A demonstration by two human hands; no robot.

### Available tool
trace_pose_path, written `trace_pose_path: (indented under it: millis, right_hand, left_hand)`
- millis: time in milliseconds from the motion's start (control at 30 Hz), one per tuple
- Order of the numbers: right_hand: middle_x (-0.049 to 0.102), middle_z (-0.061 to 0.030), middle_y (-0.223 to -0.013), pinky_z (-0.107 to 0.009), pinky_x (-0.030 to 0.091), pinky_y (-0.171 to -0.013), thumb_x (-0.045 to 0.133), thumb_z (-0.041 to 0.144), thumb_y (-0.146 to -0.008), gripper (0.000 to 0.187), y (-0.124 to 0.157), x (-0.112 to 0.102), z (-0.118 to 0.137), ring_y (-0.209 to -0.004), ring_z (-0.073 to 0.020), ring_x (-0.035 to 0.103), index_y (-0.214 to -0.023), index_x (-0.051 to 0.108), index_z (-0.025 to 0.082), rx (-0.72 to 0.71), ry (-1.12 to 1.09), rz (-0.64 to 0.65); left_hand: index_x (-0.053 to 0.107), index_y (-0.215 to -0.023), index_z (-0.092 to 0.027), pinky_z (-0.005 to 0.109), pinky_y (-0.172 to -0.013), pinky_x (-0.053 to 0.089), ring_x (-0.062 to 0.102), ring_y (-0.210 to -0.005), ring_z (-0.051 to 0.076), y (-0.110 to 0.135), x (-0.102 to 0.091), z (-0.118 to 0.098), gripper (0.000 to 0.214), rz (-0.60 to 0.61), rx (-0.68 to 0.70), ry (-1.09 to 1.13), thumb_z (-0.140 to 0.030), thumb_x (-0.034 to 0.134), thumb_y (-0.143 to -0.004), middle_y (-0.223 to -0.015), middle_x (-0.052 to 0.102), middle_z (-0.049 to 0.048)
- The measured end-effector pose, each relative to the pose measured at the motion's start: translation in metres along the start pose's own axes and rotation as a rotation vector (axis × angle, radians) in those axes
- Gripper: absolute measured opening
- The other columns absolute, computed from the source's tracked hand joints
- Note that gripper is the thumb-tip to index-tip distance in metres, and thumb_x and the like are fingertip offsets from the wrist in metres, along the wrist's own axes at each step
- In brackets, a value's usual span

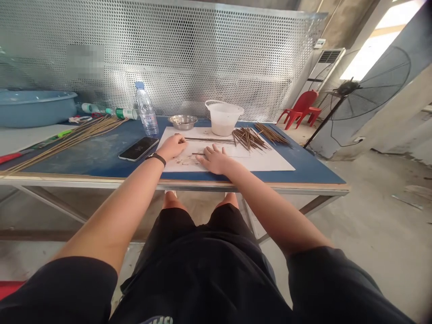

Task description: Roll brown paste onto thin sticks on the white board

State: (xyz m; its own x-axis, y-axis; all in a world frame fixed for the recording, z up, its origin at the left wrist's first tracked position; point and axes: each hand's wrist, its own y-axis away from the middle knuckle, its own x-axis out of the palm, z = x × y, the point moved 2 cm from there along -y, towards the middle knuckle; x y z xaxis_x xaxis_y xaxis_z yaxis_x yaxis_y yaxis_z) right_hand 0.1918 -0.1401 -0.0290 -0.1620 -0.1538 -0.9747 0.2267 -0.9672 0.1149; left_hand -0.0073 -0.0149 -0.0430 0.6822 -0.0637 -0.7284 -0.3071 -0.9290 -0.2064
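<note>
Dark shorts (202, 270) fill the near edge, and both bare arms stretch away to the desk (101, 157). The left hand (173, 146), a black band at its wrist, lies loosely curled on a white sheet (270, 159). Its fingertips are at the left end of a few thin sticks (209, 140); whether it pinches them I cannot tell. Those sticks lie left to right, running from the left hand toward a loose pile of sticks (249, 137) at the right, just beyond the right hand. The right hand (216, 159) lies flat, palm down, fingers spread, grasping nothing. A short stick (198, 154) touches its left edge, between the two hands.

Farther back stand a white tub (223, 118), a metal bowl (183, 121) and a water bottle (146, 109). A phone (138, 148) lies left of the sheet, with long canes (67, 137) beyond it. The desk top is blue, backed by a perforated metal screen (202, 54). A fan (371, 85) and red chairs (303, 108) stand on the concrete floor at the right.
</note>
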Motion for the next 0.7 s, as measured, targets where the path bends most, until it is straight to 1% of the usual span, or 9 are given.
trace_pose_path:
  millis: [100, 200, 267, 367, 467, 567, 633, 667, 700]
  right_hand:
    - [0.006, -0.0168, -0.192, -0.064, 0.004, -0.141, 0.005, 0.069, -0.112, 0.097, 0.006, 0.000, -0.002, -0.178, -0.0387, -0.005, -0.182, 0.017, 0.003, -0.005, 0.014, 0.013]
    - [0.007, -0.0178, -0.191, -0.064, 0.007, -0.141, 0.006, 0.065, -0.112, 0.095, 0.033, 0.008, 0.002, -0.178, -0.0387, -0.002, -0.182, 0.016, 0.001, -0.041, 0.009, 0.002]
    - [0.008, -0.0189, -0.191, -0.064, 0.008, -0.141, 0.006, 0.068, -0.111, 0.098, 0.052, 0.014, 0.004, -0.178, -0.0395, 0.000, -0.181, 0.018, 0.000, -0.059, -0.005, -0.009]
    - [0.007, -0.0188, -0.191, -0.066, 0.007, -0.140, 0.003, 0.071, -0.110, 0.101, 0.063, 0.017, 0.006, -0.178, -0.0400, 0.001, -0.181, 0.020, 0.001, -0.055, -0.010, -0.016]
    - [0.011, -0.0195, -0.191, -0.068, 0.008, -0.139, 0.006, 0.065, -0.113, 0.093, 0.048, 0.010, 0.005, -0.178, -0.0402, 0.002, -0.182, 0.019, 0.005, -0.019, 0.019, 0.001]
    - [0.016, -0.0174, -0.191, -0.072, 0.010, -0.138, 0.012, 0.060, -0.115, 0.082, 0.021, -0.002, 0.002, -0.178, -0.0407, 0.002, -0.183, 0.025, 0.015, 0.027, 0.035, 0.024]
    - [0.019, -0.0153, -0.191, -0.075, 0.009, -0.137, 0.013, 0.063, -0.114, 0.081, 0.009, -0.007, -0.001, -0.178, -0.0416, 0.002, -0.182, 0.030, 0.022, 0.029, 0.034, 0.029]
    - [0.020, -0.0150, -0.191, -0.075, 0.009, -0.137, 0.012, 0.066, -0.113, 0.083, 0.007, -0.008, -0.003, -0.177, -0.0420, 0.002, -0.182, 0.031, 0.023, 0.025, 0.032, 0.027]
    - [0.018, -0.0157, -0.191, -0.075, 0.008, -0.137, 0.010, 0.069, -0.112, 0.087, 0.008, -0.007, -0.004, -0.177, -0.0422, 0.002, -0.182, 0.030, 0.021, 0.023, 0.028, 0.019]
  left_hand:
    - [0.058, -0.088, -0.024, 0.032, -0.054, 0.038, 0.050, -0.058, 0.018, 0.000, 0.000, 0.000, 0.017, -0.005, 0.007, -0.012, -0.032, 0.069, -0.098, -0.076, 0.062, 0.0018]
    - [0.058, -0.087, -0.023, 0.032, -0.058, 0.039, 0.053, -0.062, 0.018, -0.003, 0.002, 0.001, 0.016, -0.019, 0.017, -0.034, -0.029, 0.068, -0.098, -0.078, 0.064, 0.0028]
    - [0.060, -0.087, -0.022, 0.032, -0.061, 0.040, 0.055, -0.065, 0.019, -0.004, 0.003, 0.001, 0.015, -0.025, 0.020, -0.040, -0.029, 0.069, -0.098, -0.081, 0.066, 0.0036]
    - [0.062, -0.089, -0.022, 0.031, -0.064, 0.041, 0.058, -0.070, 0.020, -0.005, 0.003, 0.002, 0.012, -0.040, 0.020, -0.032, -0.028, 0.070, -0.096, -0.086, 0.070, 0.0043]
    - [0.061, -0.087, -0.022, 0.032, -0.065, 0.041, 0.058, -0.070, 0.020, -0.005, 0.003, 0.003, 0.013, -0.049, 0.031, -0.025, -0.028, 0.070, -0.095, -0.085, 0.069, 0.0040]
    - [0.060, -0.086, -0.023, 0.032, -0.062, 0.040, 0.055, -0.065, 0.019, -0.004, 0.002, 0.003, 0.015, -0.038, 0.030, -0.003, -0.030, 0.071, -0.092, -0.080, 0.067, 0.0028]
    - [0.059, -0.085, -0.024, 0.033, -0.060, 0.040, 0.054, -0.062, 0.019, -0.004, 0.003, 0.004, 0.015, -0.027, 0.026, 0.011, -0.031, 0.070, -0.092, -0.077, 0.066, 0.0023]
    - [0.059, -0.085, -0.024, 0.033, -0.059, 0.040, 0.054, -0.061, 0.019, -0.005, 0.002, 0.004, 0.015, -0.027, 0.028, 0.013, -0.032, 0.069, -0.092, -0.077, 0.065, 0.0024]
    - [0.059, -0.085, -0.024, 0.033, -0.059, 0.040, 0.054, -0.062, 0.020, -0.005, 0.002, 0.005, 0.015, -0.027, 0.031, 0.011, -0.032, 0.069, -0.092, -0.077, 0.065, 0.0027]
